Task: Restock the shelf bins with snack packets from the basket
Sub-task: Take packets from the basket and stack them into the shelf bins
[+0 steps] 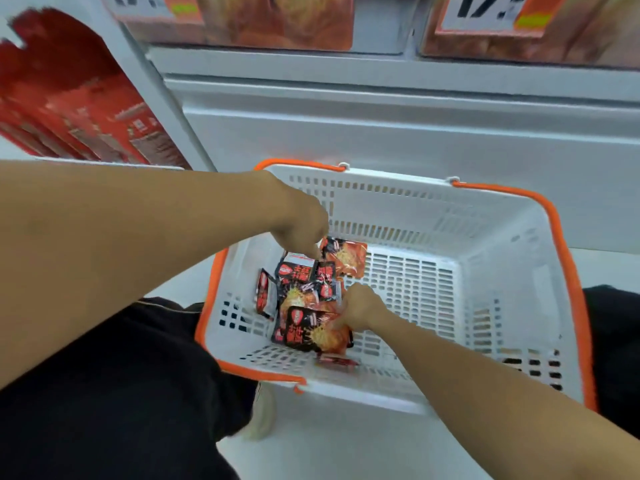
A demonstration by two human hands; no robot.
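The right hand [360, 306] is down inside the basket [512, 216], fingers curled onto the upper right edge of the nearest snack packet [310, 330], a black and orange packet lying tilted at the 6 o'clock end of the pile. It appears to pinch that edge, though motion blur hides the fingertips. The left hand [304, 223] reaches in from 9 o'clock, its fingers bent downward with the tips touching the top of the pile, between a packet with a white panel [294, 268] and an orange packet [346, 256] at the pile's 12 o'clock end. Whether the left hand has hold of a packet or only touches it cannot be told.

The remaining packets [304, 292] lie loosely overlapping in the left half of the basket floor, one of them standing on edge against the left wall at 9 o'clock. A small red packet [336, 360] lies flat by itself just beside the near wall, at 6 o'clock from the pile. The right half of the basket floor shows only its slotted white plastic.

The basket is white with an orange rim and sits on a pale floor [346, 445] in front of a white shelf unit [381, 126]. At 10 o'clock red boxes [86, 109] stand on a shelf. At 12 o'clock, along the top, orange-toned bins carry price tags [491, 10]. The person's dark-clothed legs [121, 393] flank the basket.
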